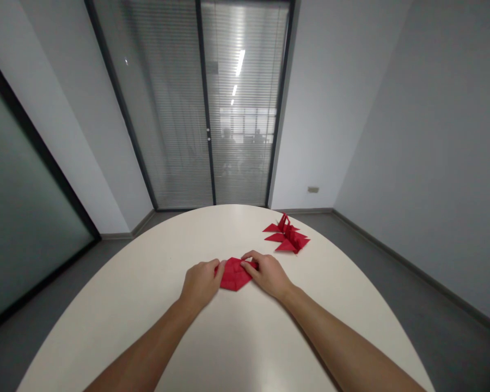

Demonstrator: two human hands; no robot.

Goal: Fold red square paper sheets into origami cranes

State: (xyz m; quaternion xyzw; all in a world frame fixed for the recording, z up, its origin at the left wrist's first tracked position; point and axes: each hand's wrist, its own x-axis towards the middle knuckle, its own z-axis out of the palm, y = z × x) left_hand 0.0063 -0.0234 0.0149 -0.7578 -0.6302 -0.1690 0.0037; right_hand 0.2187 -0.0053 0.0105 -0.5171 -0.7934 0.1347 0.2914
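A partly folded sheet of red origami paper [234, 276] lies on the white table [204, 354] in front of me, with creases across its surface. My left hand [202, 280] grips its left edge between thumb and fingers; some of those fingers are hidden behind the hand. On the other side my right hand [268, 274] pinches the upper right edge, thumb on top of the paper. Beyond my right hand stands a close group of several red folded paper cranes [288, 237], wings spread. Neither hand touches them.
The table is round, and its curved far edge runs just behind the cranes. Past it are a glass door with blinds [245, 163], a grey wall [441, 136] on the right and a frosted glass panel [20, 218] on the left.
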